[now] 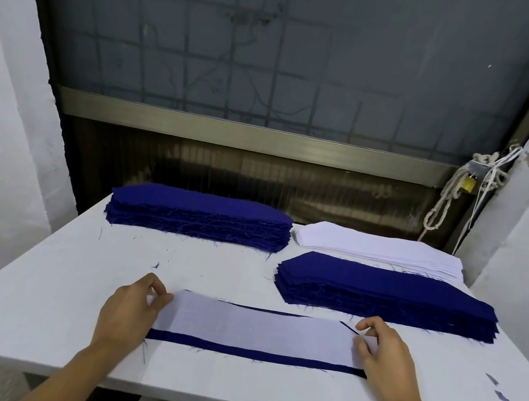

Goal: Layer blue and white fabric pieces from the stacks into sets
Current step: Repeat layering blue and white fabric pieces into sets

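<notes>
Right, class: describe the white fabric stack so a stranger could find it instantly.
Start at the white table. Along its far edge, right of the left blue stack and behind the right blue stack, lies the white stack. It is the only white pile.

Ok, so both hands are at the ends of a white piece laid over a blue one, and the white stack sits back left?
No. The head view shows the white stack at the back right; a blue stack sits back left. The rest holds: left hand and right hand at the ends of the white piece over a blue piece.
</notes>
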